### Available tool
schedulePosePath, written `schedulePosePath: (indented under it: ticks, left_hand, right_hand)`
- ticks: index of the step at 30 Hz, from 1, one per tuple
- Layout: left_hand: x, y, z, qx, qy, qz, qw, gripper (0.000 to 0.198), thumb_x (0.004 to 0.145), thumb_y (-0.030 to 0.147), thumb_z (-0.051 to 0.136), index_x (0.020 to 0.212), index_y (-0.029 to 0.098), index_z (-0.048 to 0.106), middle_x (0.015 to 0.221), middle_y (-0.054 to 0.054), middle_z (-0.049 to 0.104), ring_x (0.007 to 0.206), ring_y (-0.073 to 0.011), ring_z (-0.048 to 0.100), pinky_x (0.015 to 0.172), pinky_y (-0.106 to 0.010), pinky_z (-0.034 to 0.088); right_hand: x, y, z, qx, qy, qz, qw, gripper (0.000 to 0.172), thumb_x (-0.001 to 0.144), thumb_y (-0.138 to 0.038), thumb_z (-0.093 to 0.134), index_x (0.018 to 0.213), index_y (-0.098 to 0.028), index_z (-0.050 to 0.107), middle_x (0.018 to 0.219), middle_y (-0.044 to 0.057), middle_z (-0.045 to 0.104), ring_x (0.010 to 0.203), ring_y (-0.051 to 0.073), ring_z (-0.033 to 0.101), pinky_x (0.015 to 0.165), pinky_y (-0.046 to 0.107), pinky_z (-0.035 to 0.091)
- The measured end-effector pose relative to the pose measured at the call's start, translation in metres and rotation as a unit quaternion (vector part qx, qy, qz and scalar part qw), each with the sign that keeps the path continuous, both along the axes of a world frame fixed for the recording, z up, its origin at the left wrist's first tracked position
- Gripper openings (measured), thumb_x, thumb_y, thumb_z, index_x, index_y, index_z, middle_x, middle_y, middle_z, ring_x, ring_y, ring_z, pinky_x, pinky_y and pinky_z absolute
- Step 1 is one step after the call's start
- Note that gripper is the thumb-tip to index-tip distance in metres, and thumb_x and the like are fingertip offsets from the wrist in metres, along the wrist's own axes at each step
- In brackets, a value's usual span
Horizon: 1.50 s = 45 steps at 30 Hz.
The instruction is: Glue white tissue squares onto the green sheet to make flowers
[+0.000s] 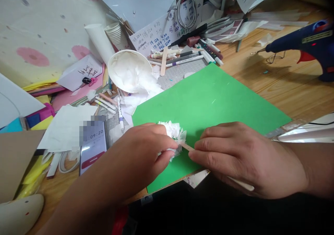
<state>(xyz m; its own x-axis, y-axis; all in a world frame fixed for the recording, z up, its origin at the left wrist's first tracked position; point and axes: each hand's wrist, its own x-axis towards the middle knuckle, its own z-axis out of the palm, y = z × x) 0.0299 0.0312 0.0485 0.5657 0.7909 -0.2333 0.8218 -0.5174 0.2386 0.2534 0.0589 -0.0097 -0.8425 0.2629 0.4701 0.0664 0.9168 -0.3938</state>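
Observation:
A white tissue-paper flower (pixel 173 132) lies on a green sheet of paper (pixel 208 102) near the table's front edge. My left hand (pixel 142 151) is closed around the flower, pinching its base. A thin wooden stick (pixel 188 147) pokes out of the flower toward the right. My right hand (pixel 235 156) is closed on that stick, fingers curled over it; the stick's far end (pixel 244 183) shows under the palm.
A white paper bowl with tissue (pixel 129 71) lies tipped behind the green sheet. A phone (pixel 92 146) showing a timer lies at the left. Pens and markers (pixel 193 52) crowd the back. A blue glue gun (pixel 308 41) stands at the far right on the wooden table (pixel 287 85).

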Motion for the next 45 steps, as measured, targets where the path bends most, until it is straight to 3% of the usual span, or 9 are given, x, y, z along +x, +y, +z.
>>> schedulePosePath:
  ticks: [4, 8, 13, 18, 23, 30, 37, 45]
  left_hand:
    - [0.0, 0.0, 0.0, 0.013, -0.014, 0.029, 0.999, 0.018, 0.084, 0.02, 0.049, 0.082, 0.024, 0.066, 0.068, 0.004, 0.059, 0.064, -0.0125, 0.051, 0.062, -0.026, 0.034]
    - [-0.001, -0.001, -0.002, 0.02, -0.015, 0.043, 0.999, 0.016, 0.082, 0.023, 0.052, 0.093, 0.025, 0.064, 0.072, 0.005, 0.063, 0.067, -0.0131, 0.055, 0.064, -0.026, 0.036]
    - [-0.001, 0.0, -0.003, -0.024, 0.035, 0.005, 0.999, 0.018, 0.085, 0.024, 0.05, 0.087, 0.027, 0.068, 0.066, 0.004, 0.06, 0.064, -0.0135, 0.053, 0.06, -0.027, 0.032]
    - [-0.001, -0.001, -0.001, -0.03, 0.048, 0.0, 0.998, 0.021, 0.087, 0.027, 0.048, 0.092, 0.028, 0.068, 0.067, 0.003, 0.061, 0.067, -0.0154, 0.054, 0.061, -0.029, 0.032]
    - [-0.001, -0.002, -0.001, -0.04, 0.061, -0.011, 0.997, 0.021, 0.087, 0.025, 0.046, 0.088, 0.028, 0.067, 0.068, 0.004, 0.06, 0.067, -0.0158, 0.053, 0.062, -0.03, 0.031]
    - [0.0, -0.002, 0.0, -0.041, 0.071, -0.023, 0.996, 0.017, 0.087, 0.025, 0.048, 0.089, 0.029, 0.065, 0.067, 0.004, 0.057, 0.066, -0.0158, 0.051, 0.06, -0.029, 0.029]
    - [-0.001, -0.004, -0.004, -0.019, 0.043, 0.023, 0.999, 0.01, 0.084, 0.026, 0.051, 0.091, 0.028, 0.058, 0.069, 0.005, 0.058, 0.066, -0.0162, 0.054, 0.062, -0.029, 0.031]
    - [0.002, -0.005, -0.002, -0.078, 0.074, -0.003, 0.994, 0.01, 0.085, 0.029, 0.049, 0.078, 0.025, 0.055, 0.071, 0.002, 0.061, 0.069, -0.0189, 0.057, 0.064, -0.031, 0.034]
  right_hand:
    - [0.0, 0.0, -0.001, 0.026, -0.011, -0.001, 1.0, 0.025, 0.092, -0.016, 0.041, 0.094, -0.009, 0.066, 0.079, 0.009, 0.066, 0.073, 0.02, 0.058, 0.061, 0.033, 0.047]
    - [0.006, -0.002, -0.002, 0.014, 0.017, 0.007, 1.0, 0.022, 0.09, -0.016, 0.045, 0.098, -0.009, 0.063, 0.079, 0.01, 0.066, 0.077, 0.02, 0.06, 0.066, 0.033, 0.05]
    - [0.013, 0.002, 0.004, -0.108, 0.132, -0.027, 0.985, 0.016, 0.084, -0.009, 0.052, 0.098, -0.01, 0.06, 0.077, 0.007, 0.063, 0.071, 0.014, 0.058, 0.063, 0.026, 0.048]
    - [0.007, 0.008, 0.01, -0.175, 0.097, 0.0, 0.98, 0.018, 0.085, -0.006, 0.05, 0.1, -0.011, 0.059, 0.074, 0.005, 0.062, 0.069, 0.013, 0.058, 0.063, 0.023, 0.047]
    - [0.004, 0.007, 0.009, -0.159, 0.063, -0.006, 0.985, 0.017, 0.085, -0.006, 0.048, 0.096, -0.01, 0.06, 0.068, 0.005, 0.06, 0.065, 0.013, 0.056, 0.06, 0.025, 0.044]
    - [0.005, 0.009, 0.006, -0.142, 0.065, -0.05, 0.986, 0.016, 0.086, -0.006, 0.046, 0.093, -0.009, 0.061, 0.076, 0.009, 0.064, 0.068, 0.014, 0.059, 0.06, 0.024, 0.046]
    - [0.005, 0.011, 0.008, -0.175, 0.074, -0.019, 0.981, 0.015, 0.086, -0.005, 0.047, 0.091, -0.01, 0.06, 0.073, 0.006, 0.064, 0.068, 0.012, 0.059, 0.062, 0.024, 0.047]
    - [0.004, 0.01, 0.006, -0.176, 0.066, -0.039, 0.981, 0.017, 0.087, -0.006, 0.045, 0.091, -0.012, 0.06, 0.081, 0.008, 0.068, 0.074, 0.013, 0.063, 0.066, 0.025, 0.051]
